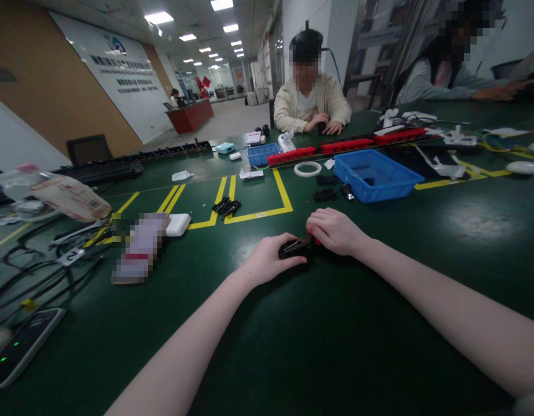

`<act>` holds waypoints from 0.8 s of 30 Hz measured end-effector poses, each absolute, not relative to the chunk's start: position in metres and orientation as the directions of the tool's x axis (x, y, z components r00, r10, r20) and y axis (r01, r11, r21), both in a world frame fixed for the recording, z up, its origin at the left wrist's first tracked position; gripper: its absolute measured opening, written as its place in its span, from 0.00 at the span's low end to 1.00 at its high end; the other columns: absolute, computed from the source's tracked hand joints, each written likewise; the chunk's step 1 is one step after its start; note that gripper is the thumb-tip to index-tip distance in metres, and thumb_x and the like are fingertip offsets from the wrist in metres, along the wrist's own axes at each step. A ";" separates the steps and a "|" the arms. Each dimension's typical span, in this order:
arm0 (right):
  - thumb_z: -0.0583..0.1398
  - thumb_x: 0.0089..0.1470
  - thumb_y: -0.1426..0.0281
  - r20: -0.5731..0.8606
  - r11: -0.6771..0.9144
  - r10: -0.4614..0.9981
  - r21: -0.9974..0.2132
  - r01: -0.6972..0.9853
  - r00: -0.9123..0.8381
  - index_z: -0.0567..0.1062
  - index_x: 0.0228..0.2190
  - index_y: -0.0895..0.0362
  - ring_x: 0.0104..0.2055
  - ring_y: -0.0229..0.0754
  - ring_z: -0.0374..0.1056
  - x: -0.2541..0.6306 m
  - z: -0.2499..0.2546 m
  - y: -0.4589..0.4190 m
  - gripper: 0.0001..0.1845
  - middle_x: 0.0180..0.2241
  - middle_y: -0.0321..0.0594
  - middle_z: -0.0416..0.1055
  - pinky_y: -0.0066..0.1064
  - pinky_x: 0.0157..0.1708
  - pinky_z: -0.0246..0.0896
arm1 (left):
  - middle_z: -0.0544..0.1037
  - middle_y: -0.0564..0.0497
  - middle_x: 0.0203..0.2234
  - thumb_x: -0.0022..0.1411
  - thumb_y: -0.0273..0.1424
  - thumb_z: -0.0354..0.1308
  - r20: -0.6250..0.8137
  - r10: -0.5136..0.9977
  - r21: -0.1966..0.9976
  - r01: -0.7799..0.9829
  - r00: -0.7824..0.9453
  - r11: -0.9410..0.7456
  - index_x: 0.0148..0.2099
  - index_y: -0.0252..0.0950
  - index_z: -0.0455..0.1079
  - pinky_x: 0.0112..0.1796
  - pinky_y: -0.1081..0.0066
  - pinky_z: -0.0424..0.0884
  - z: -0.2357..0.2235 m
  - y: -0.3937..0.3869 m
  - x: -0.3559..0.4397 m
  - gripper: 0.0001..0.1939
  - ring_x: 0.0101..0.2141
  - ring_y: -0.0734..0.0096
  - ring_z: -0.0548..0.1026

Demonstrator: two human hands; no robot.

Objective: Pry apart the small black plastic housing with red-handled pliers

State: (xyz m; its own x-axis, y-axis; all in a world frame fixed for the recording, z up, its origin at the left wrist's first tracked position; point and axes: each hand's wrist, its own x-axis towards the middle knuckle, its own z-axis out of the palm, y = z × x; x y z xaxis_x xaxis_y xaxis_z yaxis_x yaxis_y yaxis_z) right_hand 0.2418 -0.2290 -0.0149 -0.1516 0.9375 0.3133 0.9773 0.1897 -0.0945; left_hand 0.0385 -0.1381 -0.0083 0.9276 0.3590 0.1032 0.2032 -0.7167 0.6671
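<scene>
Left hand pinches black part; right hand grips red-handled tool, probably pliers, just beside it, towards the near edge of the desk. Risk: a loose left pinch could let the part twist free.

Dim tabletop (glare at right)

A red desk is standing on a pale floor. Left of it, a white sign panel is covering a wood-toned wall; ceiling lights are glowing above the desk; a white pillar is rising to its right.
</scene>
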 end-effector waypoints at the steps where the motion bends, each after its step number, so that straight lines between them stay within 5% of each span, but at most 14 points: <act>1: 0.57 0.59 0.61 0.315 0.191 0.937 -0.093 0.977 -0.153 0.70 0.47 0.57 0.44 0.41 0.68 0.243 -0.015 -0.229 0.18 0.47 0.43 0.69 0.41 0.43 0.67 | 0.78 0.51 0.39 0.58 0.41 0.62 0.101 0.362 0.662 0.209 0.927 -0.720 0.48 0.38 0.70 0.38 0.67 0.71 -0.008 -0.138 0.039 0.18 0.37 0.65 0.76; 24: 0.57 0.59 0.61 0.381 0.170 0.915 -0.061 0.984 -0.134 0.70 0.46 0.57 0.43 0.41 0.68 0.232 -0.014 -0.234 0.17 0.46 0.43 0.69 0.40 0.42 0.67 | 0.80 0.53 0.37 0.57 0.42 0.62 0.103 0.387 0.601 0.253 0.916 -0.758 0.46 0.40 0.72 0.36 0.69 0.71 -0.007 -0.136 0.037 0.17 0.36 0.65 0.77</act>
State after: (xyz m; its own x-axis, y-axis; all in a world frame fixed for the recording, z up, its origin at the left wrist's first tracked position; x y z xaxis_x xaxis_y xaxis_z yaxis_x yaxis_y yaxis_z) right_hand 0.2320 -0.2338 -0.0143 -0.1340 0.9146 0.3814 0.9836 0.1696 -0.0613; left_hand 0.0372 -0.1364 -0.0071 0.9163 0.3871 0.1032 0.2527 -0.7585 0.6007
